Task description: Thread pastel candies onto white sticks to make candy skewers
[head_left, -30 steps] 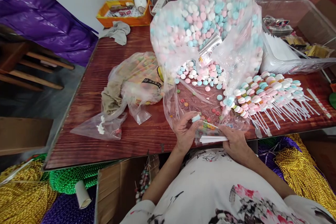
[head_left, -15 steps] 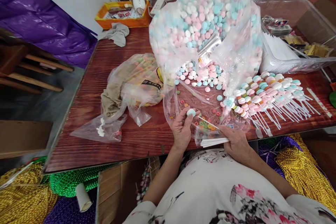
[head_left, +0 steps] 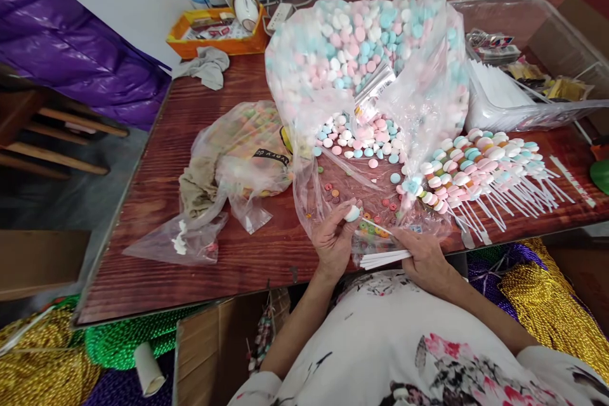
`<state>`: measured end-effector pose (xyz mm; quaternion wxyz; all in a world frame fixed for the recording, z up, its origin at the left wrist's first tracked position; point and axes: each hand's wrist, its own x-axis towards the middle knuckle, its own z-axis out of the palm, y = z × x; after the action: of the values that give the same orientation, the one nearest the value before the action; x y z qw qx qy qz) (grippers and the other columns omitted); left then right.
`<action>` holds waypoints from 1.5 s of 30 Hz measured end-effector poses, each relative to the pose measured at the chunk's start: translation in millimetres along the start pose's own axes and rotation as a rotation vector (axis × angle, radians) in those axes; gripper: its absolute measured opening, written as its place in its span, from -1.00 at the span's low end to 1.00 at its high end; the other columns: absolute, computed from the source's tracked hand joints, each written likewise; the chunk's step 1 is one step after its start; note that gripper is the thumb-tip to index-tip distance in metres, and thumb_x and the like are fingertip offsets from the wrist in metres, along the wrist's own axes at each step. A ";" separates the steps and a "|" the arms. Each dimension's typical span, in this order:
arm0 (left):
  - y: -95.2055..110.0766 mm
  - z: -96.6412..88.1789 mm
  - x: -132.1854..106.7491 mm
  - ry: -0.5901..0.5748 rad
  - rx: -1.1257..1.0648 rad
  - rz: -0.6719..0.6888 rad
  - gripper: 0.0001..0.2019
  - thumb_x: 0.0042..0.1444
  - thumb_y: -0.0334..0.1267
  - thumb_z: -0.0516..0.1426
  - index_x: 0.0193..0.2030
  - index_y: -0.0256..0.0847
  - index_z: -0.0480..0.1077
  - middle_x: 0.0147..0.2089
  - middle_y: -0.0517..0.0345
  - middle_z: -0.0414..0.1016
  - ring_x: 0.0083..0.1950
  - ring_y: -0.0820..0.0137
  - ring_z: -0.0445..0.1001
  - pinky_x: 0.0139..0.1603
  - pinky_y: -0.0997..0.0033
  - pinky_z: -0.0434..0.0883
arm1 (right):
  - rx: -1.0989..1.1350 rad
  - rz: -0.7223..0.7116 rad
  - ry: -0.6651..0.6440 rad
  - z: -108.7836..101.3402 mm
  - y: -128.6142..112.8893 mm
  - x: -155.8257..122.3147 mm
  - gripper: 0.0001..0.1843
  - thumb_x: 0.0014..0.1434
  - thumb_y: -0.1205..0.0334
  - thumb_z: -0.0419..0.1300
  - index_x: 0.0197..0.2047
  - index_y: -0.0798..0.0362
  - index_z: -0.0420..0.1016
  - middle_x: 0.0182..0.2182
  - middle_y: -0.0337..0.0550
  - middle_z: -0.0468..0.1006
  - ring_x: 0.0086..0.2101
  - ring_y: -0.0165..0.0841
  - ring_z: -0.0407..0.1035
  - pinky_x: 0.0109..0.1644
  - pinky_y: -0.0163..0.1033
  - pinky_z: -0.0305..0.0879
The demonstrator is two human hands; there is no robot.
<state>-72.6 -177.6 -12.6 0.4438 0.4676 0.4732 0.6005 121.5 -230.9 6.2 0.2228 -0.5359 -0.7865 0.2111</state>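
Both forearms reach forward to the table's [head_left: 252,260] near edge, the hands facing each other. The left hand [head_left: 334,241] pinches a pale candy [head_left: 352,213] at its fingertips. The right hand [head_left: 425,255] clamps a white stick [head_left: 375,226] slanting toward the candy, plus spare sticks [head_left: 382,259] nearer the body. A dark label [head_left: 272,157] on the left bag [head_left: 242,146] reads partly "very d".

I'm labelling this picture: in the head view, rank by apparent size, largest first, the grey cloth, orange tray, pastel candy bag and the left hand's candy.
Pastel candy bag
Orange tray
Grey cloth
Candy in the left hand
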 end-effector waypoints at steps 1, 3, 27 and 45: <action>-1.2 0.6 0.2 0.008 0.001 0.019 -0.78 0.03 -0.23 0.34 -0.14 -0.10 0.59 0.02 0.07 0.62 0.04 0.20 0.59 0.18 0.03 0.49 | 0.042 -0.015 0.017 2.7 0.0 -0.1 -0.35 -0.03 0.55 0.00 0.15 0.14 0.42 -0.16 0.02 0.65 -0.22 -0.17 0.53 -0.17 -0.12 0.45; -2.0 2.7 1.1 -0.001 0.000 0.060 -0.80 0.06 -0.27 0.32 -0.13 -0.08 0.58 0.03 0.09 0.61 0.03 0.22 0.60 0.15 0.04 0.52 | 0.141 -0.060 0.062 9.2 0.3 0.2 -0.36 0.01 0.55 0.00 0.18 0.12 0.39 -0.18 0.00 0.65 -0.21 -0.21 0.54 -0.15 -0.14 0.47; 15.7 38.3 40.6 -0.616 0.525 0.234 -0.80 0.24 -0.30 0.12 -0.12 -0.23 0.57 -0.25 0.08 0.61 -0.26 0.38 0.54 -0.17 0.40 0.44 | 0.596 0.347 0.600 -5.6 53.7 -2.8 -0.76 0.28 0.15 0.11 -0.41 0.02 0.41 -0.64 -0.32 0.17 -0.60 -0.43 0.06 -0.52 -0.27 0.06; 15.9 19.9 7.5 -0.824 1.054 0.202 -0.71 0.31 -0.09 0.06 -0.22 -0.22 0.51 -0.31 0.09 0.44 -0.27 0.35 0.41 -0.22 0.38 0.32 | 0.358 0.158 0.352 -0.2 60.8 -6.1 -0.80 0.16 0.41 0.03 -0.28 0.04 0.48 -0.49 -0.25 0.48 -0.50 -0.40 0.29 -0.37 -0.29 0.23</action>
<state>-55.8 -169.8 6.4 0.2421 0.8541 0.4491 0.1006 169.1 -216.1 -29.1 0.4304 -0.5763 -0.6413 0.2670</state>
